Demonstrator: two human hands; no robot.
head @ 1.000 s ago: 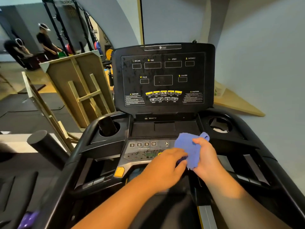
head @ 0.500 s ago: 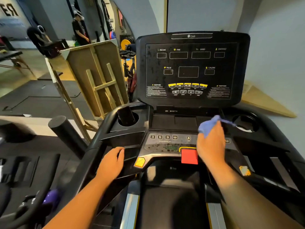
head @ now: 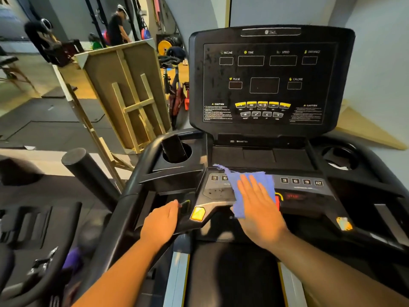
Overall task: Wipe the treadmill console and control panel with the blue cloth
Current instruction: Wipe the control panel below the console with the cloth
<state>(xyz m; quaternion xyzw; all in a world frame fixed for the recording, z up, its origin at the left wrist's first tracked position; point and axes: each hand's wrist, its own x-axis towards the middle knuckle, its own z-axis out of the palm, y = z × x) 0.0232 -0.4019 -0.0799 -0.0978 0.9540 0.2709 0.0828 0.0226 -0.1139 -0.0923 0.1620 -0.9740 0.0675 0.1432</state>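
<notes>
The black treadmill console (head: 271, 83) stands upright ahead, its display dark and speckled with spots. Below it lies the grey control panel (head: 305, 187) with numbered keys. The blue cloth (head: 234, 185) is spread flat on the middle of that panel. My right hand (head: 260, 211) presses palm-down on the cloth with fingers straight, hiding most of the red stop button. My left hand (head: 162, 222) rests on the left side of the panel near a yellow button (head: 197, 213), holding nothing.
Cup holders sit at both sides: the left cup holder (head: 177, 151) holds a dark object, the right cup holder (head: 339, 157) some white scraps. A wooden frame (head: 126, 89) leans at the left. An exercise bike and two people are far behind. A wall is close on the right.
The cloth went from bunched between both hands to spread flat under my right palm, lower and further left on the panel. My left hand left the cloth and settled on the treadmill's left side.
</notes>
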